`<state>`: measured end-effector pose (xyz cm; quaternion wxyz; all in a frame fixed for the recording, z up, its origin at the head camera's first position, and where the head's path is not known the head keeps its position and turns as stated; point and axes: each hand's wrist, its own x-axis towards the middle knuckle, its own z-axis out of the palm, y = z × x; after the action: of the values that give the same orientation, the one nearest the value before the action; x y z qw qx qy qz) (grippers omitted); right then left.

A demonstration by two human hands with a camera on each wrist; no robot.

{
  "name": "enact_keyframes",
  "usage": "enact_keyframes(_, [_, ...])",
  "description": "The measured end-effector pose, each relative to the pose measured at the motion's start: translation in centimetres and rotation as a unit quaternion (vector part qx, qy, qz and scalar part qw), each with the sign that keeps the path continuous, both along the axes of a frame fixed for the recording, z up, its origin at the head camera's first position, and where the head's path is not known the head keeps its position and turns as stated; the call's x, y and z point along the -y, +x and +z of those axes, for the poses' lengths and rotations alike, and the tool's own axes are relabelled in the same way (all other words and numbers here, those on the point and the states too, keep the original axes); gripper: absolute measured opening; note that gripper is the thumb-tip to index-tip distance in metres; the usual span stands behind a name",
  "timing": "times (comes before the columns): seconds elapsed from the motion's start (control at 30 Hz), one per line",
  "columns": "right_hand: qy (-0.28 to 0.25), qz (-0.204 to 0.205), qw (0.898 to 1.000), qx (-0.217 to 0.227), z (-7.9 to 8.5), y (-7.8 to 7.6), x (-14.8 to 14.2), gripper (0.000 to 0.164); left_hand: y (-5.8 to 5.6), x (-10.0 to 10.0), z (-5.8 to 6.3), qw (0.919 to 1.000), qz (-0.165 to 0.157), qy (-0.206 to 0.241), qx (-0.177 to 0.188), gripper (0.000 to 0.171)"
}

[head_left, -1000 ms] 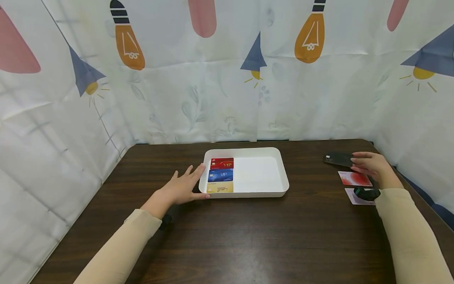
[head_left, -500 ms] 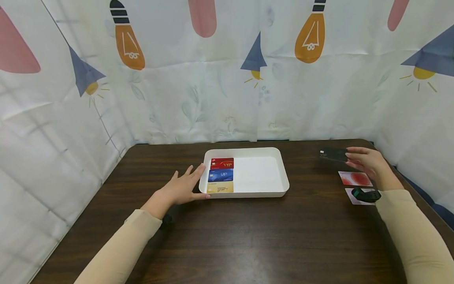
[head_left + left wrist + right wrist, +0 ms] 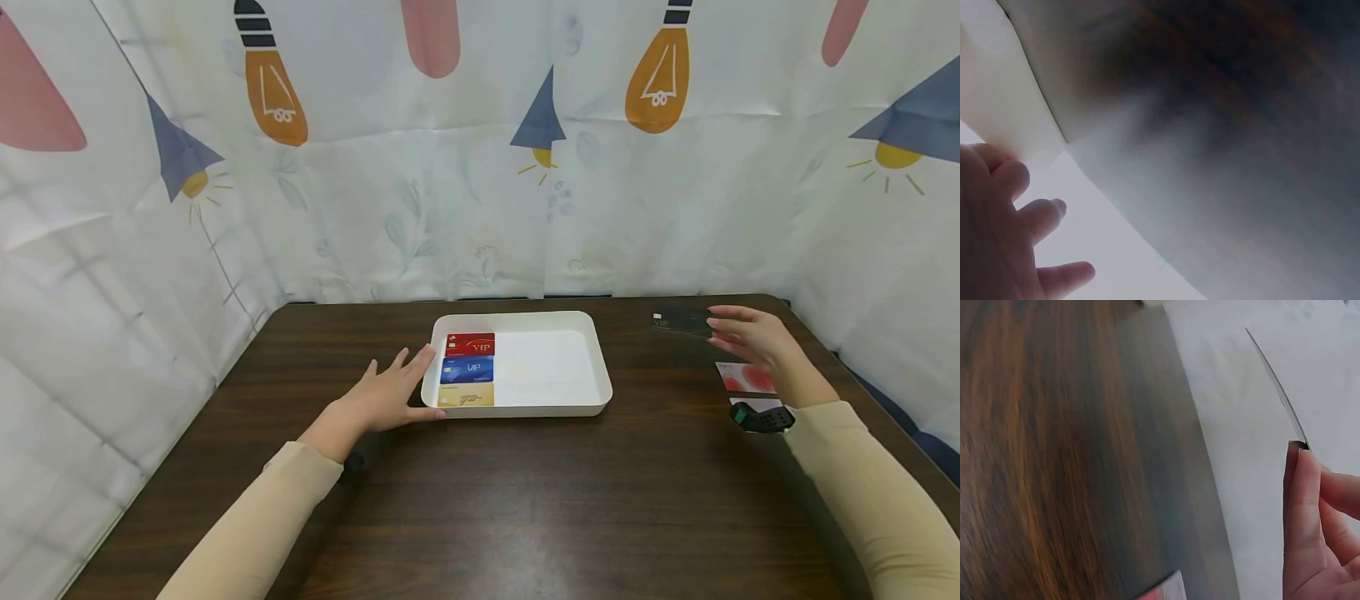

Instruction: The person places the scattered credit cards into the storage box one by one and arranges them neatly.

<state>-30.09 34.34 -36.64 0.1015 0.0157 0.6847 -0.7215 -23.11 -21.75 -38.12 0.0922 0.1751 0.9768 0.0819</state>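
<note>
Dark brown wood-grain table (image 3: 525,500) beneath the fingers (image 3: 735,313), wrinkled white fabric curtain (image 3: 480,208) beyond them, orange bulb prints (image 3: 647,92) and blue triangular lamp prints (image 3: 538,121) on it, farther from the fingers

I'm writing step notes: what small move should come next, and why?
Probably carry the black rectangular VIP card toward the white rectangular tray: the right hand pinches it, and a red card, a blue card and a gold card lie inside.

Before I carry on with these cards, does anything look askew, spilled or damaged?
Nothing stands out. The red card, blue card and gold card form a tidy column in the white tray; the right hand pinches the black card. The pale card is partly hidden, so I can't judge it.
</note>
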Motion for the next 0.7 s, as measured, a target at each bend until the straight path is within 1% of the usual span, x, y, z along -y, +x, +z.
enact_keyframes(0.1, [0.005,0.011,1.000,-0.013,-0.1,0.1,0.7,0.024,0.0,0.0,0.0,1.0000,-0.001,-0.003,-0.004,0.114])
enact_keyframes(0.23, [-0.010,0.020,0.999,-0.025,-0.1,0.2,2.1,0.022,0.0,0.0,0.0,0.9999,-0.002,-0.007,-0.009,0.114])
enact_keyframes(0.33, [-0.020,0.027,0.999,-0.025,0.0,0.4,3.1,0.023,0.0,-0.1,0.1,0.9999,-0.002,-0.010,-0.012,0.114])
enact_keyframes(0.5, [-0.020,0.040,0.999,-0.024,0.1,0.5,4.5,0.024,0.2,-0.3,0.2,0.9998,-0.002,-0.016,-0.014,0.113])
enact_keyframes(0.7, [-0.026,0.052,0.998,-0.016,-0.3,0.8,6.4,0.016,0.3,-0.4,0.3,0.9993,-0.002,-0.030,-0.021,0.112])
